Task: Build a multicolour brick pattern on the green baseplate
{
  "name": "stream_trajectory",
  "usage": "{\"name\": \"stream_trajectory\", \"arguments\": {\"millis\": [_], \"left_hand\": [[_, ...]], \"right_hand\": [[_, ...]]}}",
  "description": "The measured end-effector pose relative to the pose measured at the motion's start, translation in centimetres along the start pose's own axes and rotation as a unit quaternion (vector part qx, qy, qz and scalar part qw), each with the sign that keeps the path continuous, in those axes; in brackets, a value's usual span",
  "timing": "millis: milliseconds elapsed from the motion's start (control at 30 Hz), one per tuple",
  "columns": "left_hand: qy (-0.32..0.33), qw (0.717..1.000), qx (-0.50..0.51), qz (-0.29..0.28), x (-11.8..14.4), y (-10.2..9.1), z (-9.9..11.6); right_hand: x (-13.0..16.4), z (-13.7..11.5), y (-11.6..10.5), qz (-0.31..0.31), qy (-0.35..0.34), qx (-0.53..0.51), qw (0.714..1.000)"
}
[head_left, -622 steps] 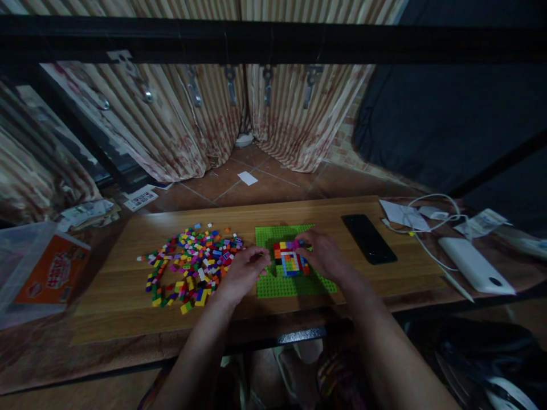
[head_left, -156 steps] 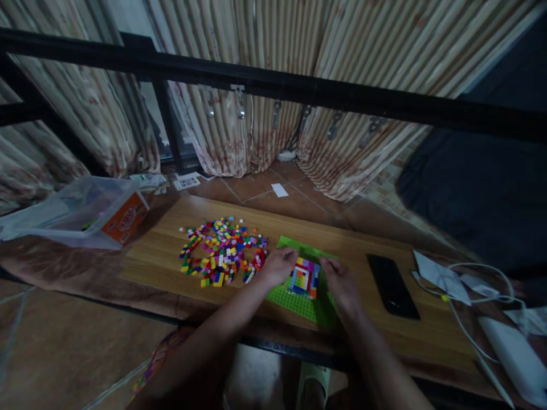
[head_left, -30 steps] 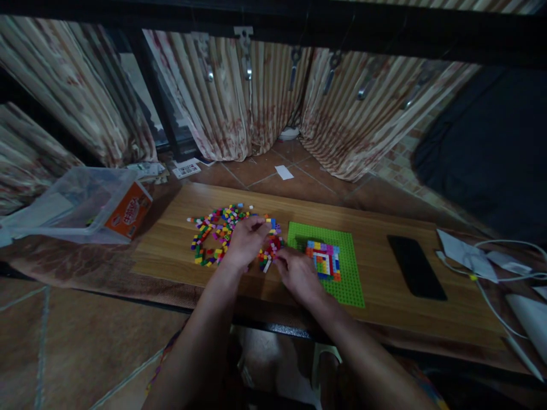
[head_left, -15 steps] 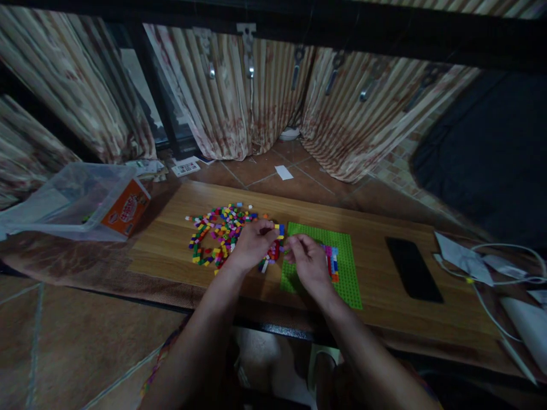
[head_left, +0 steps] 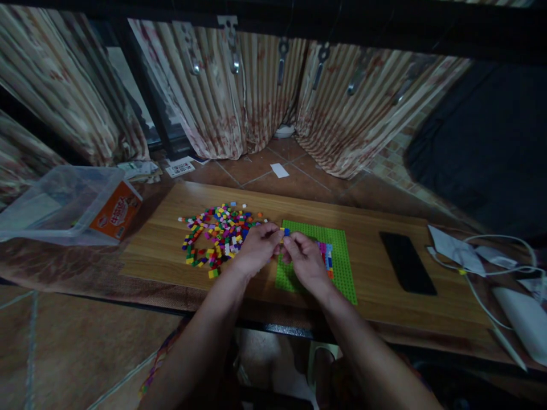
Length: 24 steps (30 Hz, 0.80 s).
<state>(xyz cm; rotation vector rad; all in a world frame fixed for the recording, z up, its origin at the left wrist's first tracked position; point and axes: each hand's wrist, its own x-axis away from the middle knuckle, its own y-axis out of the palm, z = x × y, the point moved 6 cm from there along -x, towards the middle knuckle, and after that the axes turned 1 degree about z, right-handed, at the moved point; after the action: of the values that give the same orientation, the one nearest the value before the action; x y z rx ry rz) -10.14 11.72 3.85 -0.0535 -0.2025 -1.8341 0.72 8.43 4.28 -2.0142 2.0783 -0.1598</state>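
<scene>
At the frame's centre the left hand [head_left: 256, 249] and right hand [head_left: 306, 263] meet fingertip to fingertip, both pinching a small blue and yellow brick piece [head_left: 285, 232]; it is too small to tell which way it points. They hover over the left edge of the green baseplate [head_left: 337, 273], whose long axis runs away from the viewer. Left of them lies the loose brick pile [head_left: 216, 233] on the wooden surface [head_left: 171, 259]; a black phone [head_left: 407, 262] lies to the right.

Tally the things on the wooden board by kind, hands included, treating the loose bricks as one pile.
Hands: 2, left hand and right hand, pinching a small blue and yellow brick between them
Held brick: 1
Loose brick pile: 1
Green baseplate: 1
Brick build on it: 1
Black phone: 1
Total: 7
</scene>
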Motion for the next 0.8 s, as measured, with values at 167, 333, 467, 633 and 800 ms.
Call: {"name": "stream_trajectory", "arguments": {"millis": [167, 333, 467, 633, 800], "left_hand": [[-0.021, 0.998, 0.052, -0.017, 0.1, 0.0, -0.3], [-0.033, 0.995, 0.086, -0.04, 0.4, -0.1, 0.0], [-0.033, 0.995, 0.086, -0.046, 0.6, 0.0, 0.4], [-0.035, 0.997, 0.063, -0.037, 0.6, 0.4, 0.3], [-0.034, 0.998, 0.055, -0.02, 0.6, 1.0, -0.3]], "right_hand": [[0.0, 0.7, 0.3, -0.028, 0.005, -0.07, 0.997], [0.2, 0.8, 0.9, -0.067, 0.041, -0.187, 0.979], [0.2, 0.7, 1.0, -0.055, 0.127, -0.289, 0.947], [0.1, 0.9, 1.0, -0.024, 0.192, -0.317, 0.929], [-0.2, 1.5, 0.6, 0.022, 0.15, -0.175, 0.973]]}}
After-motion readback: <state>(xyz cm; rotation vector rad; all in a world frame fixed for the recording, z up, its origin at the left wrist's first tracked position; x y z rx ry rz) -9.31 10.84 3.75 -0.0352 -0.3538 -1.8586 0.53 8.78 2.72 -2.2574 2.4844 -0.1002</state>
